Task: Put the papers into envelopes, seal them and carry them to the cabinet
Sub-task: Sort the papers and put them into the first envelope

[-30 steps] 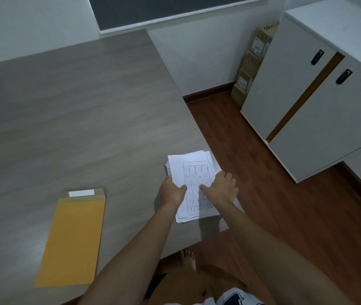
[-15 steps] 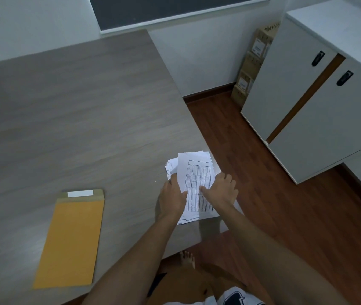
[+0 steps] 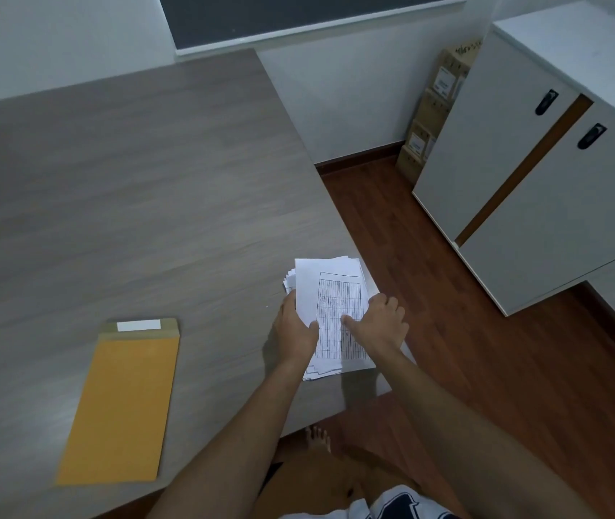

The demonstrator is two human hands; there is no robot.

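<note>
A stack of white papers [image 3: 330,290], the top sheet printed with a table grid, lies near the right front corner of the grey wooden table [image 3: 129,181]. My left hand [image 3: 294,331] grips the stack's left edge, thumb on the top sheet. My right hand [image 3: 380,324] presses on the stack's right side, thumb pointing left across the top sheet. A yellow-brown envelope [image 3: 122,406] lies flat on the table to the left, its flap open at the far end with a white adhesive strip showing. A white cabinet [image 3: 542,204] with two doors and black handles stands on the right.
Stacked cardboard boxes [image 3: 433,118] stand in the corner between the wall and the cabinet. Reddish wooden floor [image 3: 467,350] runs between table and cabinet. My bare foot [image 3: 317,438] shows below the table's front edge.
The top sheet has been shifted and straightened over the stack, and my left hand has slid up along the stack's left edge. The envelope has not moved.
</note>
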